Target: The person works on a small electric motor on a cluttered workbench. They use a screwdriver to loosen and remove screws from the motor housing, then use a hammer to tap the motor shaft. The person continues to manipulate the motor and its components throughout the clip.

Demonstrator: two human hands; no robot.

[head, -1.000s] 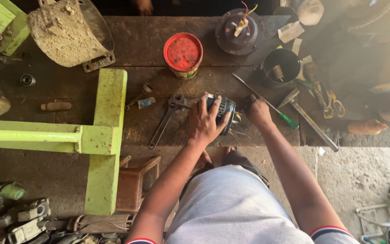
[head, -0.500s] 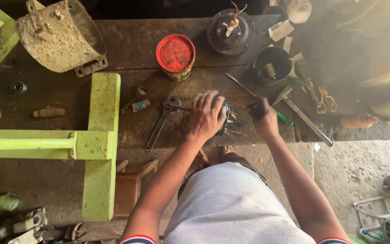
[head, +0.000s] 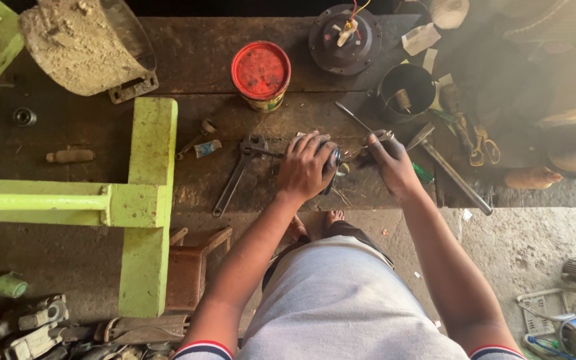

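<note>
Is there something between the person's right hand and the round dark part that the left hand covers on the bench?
Nothing visible stands between them. The left hand lies on top of the round dark part, and the right hand is just beside it, holding a thin tool near its edge. Only a few thin wires lie on the workbench there.

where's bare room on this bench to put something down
Bare wood lies between the red-lidded tin and the round motor housing, and left of the wrench up to the green frame. It is crowded around both hands and right of the black cup.
</note>
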